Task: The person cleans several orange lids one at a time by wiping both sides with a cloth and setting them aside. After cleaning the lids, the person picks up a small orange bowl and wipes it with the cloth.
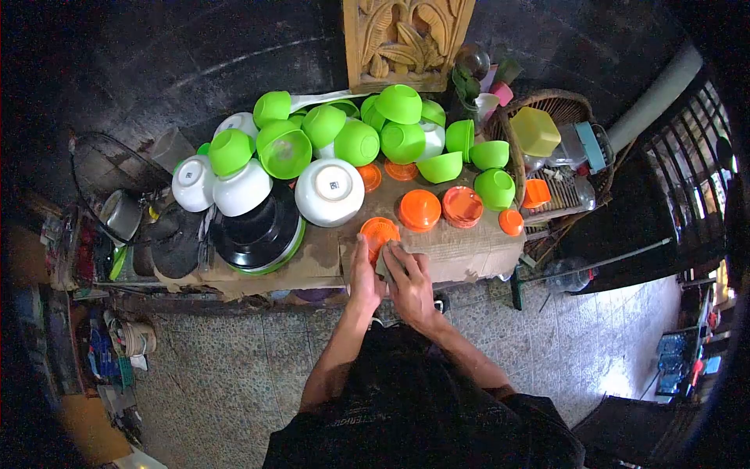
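Observation:
My left hand (366,273) grips a small round orange plastic lid (378,228) at the table's front edge. Pressed against the lid's lower right is my right hand (411,285), its fingers bent over a greyish cloth (383,268). Just right of the lid sit an orange dome-shaped stack (419,209) and a stack of flat orange lids (462,205). Behind my hands, a white bowl (330,192) lies upside down. Two more orange discs (401,170) lie farther back, partly hidden by green bowls (402,143).
Green and white bowls crowd the table's back. A black basin (258,228) stands at left. Cardboard (469,254) covers the front edge. At right, a wicker basket (570,105) holds a yellow container (535,131). A carved wooden panel (406,47) rises behind.

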The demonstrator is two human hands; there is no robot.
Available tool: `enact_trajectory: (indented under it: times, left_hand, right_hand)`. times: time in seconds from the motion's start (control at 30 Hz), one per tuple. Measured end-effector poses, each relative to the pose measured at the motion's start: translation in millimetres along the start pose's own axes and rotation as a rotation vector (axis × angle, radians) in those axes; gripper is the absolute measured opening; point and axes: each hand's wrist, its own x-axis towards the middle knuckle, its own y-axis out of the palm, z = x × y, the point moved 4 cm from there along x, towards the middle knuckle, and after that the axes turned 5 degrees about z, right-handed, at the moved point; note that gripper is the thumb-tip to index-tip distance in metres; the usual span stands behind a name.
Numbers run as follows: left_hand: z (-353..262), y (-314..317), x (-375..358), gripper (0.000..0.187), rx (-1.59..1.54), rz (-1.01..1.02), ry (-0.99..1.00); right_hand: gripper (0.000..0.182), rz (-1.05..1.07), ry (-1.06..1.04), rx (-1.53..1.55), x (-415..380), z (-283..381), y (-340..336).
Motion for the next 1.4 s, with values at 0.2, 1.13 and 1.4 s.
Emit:
enact_trajectory:
  times: [0.2,1.13,1.4]
  left_hand:
    - [-31.0,11.7,-7.5,0.055,-0.101,0.141,0.005]
    - [-12.1,16.5,-31.0,0.069,-0.273,0.034,-0.057]
    - [-25.5,12.3,-23.3,0.047,-0.269,0.047,0.011]
  right_hand:
    - [0.068,0.033,-0.14,0.112,5.7,-4.7,-13.0]
    - [0.062,0.062,-0.181,-0.005,23.9,33.2,-17.7]
    - [0.065,0.088,-0.252,0.162,12.5,14.0,-24.6]
